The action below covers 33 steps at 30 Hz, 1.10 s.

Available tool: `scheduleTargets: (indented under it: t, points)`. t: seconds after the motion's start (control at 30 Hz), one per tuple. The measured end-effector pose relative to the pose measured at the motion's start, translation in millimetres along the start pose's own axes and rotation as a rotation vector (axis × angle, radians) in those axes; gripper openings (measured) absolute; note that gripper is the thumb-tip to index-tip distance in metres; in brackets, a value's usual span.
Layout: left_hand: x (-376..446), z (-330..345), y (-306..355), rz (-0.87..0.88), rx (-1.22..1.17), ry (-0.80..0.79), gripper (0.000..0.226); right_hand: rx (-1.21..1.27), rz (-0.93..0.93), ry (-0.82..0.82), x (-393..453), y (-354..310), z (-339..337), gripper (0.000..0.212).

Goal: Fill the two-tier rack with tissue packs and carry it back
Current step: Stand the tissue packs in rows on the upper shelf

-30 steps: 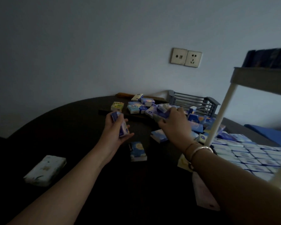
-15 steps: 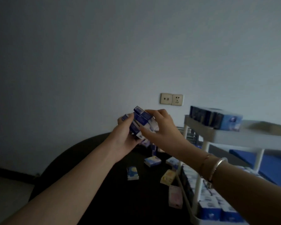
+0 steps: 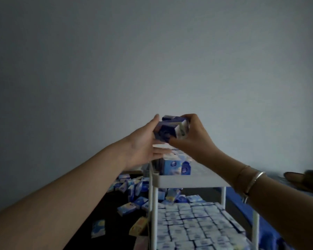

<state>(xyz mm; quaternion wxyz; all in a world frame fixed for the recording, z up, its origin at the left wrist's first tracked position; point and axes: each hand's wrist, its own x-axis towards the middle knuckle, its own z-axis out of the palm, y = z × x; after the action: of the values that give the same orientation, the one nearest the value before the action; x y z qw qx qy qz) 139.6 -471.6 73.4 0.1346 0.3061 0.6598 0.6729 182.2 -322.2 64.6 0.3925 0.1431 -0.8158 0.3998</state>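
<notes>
No text is showing clearly enough to read. The tissue packs [image 3: 177, 166] on the rack's upper tier [image 3: 188, 182] are bearing round blue logos, but their lettering is blurring beyond legibility.

Blue tissue packs [image 3: 171, 129] held above the half-filled white rack [image 3: 188, 182].

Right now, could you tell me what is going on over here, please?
A person is loading tissue packs into a white rack. Both hands grip a small bundle of packs above the top tier: the left hand from the left, the right hand from the right. The top tier holds a few packs; the bottom tier looks packed. Loose packs lie on the dark table.
</notes>
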Motion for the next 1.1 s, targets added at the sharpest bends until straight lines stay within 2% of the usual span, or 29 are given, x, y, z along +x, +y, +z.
scheduleTargets:
  t: [0.1, 0.17, 0.27, 0.37, 0.4, 0.47, 0.5, 0.57, 0.63, 0.8, 0.87, 1.0, 1.1]
  points:
    - [23.6, 14.8, -10.9, 0.082, 0.427, 0.102, 0.045, 0.141, 0.167, -0.069, 3.9, 16.3, -41.4, 0.050]
    - [38.5, 17.0, -20.5, 0.108, 0.703, 0.089, 0.042, 0.104, 0.235, -0.155, 5.5, 29.1, -61.0, 0.043]
    - [43.0, 22.9, -32.2, -0.011, 0.907, -0.014, 0.048, -0.044, 0.276, -0.298, 7.9, 46.2, -69.6, 0.051]
    - [43.4, 22.2, -43.1, -0.101, 0.996, -0.107, 0.026, -0.184, 0.259, -0.414, 14.6, 55.8, -60.7, 0.043]
    - [42.3, 21.4, -44.2, -0.114, 1.015, -0.113, 0.022, -0.245, 0.245, -0.458, 16.5, 57.7, -55.4, 0.041]
    - [43.3, 18.8, -45.6, -0.113, 1.049, -0.114, 0.032, -0.422, 0.193, -0.538, 19.9, 62.4, -42.5, 0.042]
    - [45.2, 16.9, -45.8, -0.112, 1.061, -0.115, 0.040, -0.501, 0.167, -0.568, 20.5, 65.3, -35.2, 0.045]
    - [46.7, 16.0, -46.0, -0.106, 1.086, -0.115, 0.040, -0.549, 0.147, -0.609, 18.0, 68.6, -21.2, 0.060]
    - [47.2, 15.0, -47.1, -0.112, 1.097, -0.118, 0.038, -0.517, 0.177, -0.641, 14.2, 70.8, -11.2, 0.069]
    - [45.5, 13.5, -48.1, -0.102, 1.068, -0.125, 0.042, -0.208, 0.351, -0.630, 11.9, 73.6, -13.9, 0.070]
    - [44.4, 13.8, -48.7, -0.091, 1.032, -0.108, 0.045, -0.211, 0.308, -0.602, 11.8, 74.2, -17.4, 0.070]
    - [36.2, 8.1, -48.4, -0.042, 0.875, -0.068, 0.064, -0.140, 0.171, -0.464, 9.5, 61.0, -16.3, 0.064]
    - [27.4, -13.5, -47.9, 0.028, 0.748, 0.065, 0.067, -0.135, 0.052, -0.402, 7.0, 41.6, -1.5, 0.059]
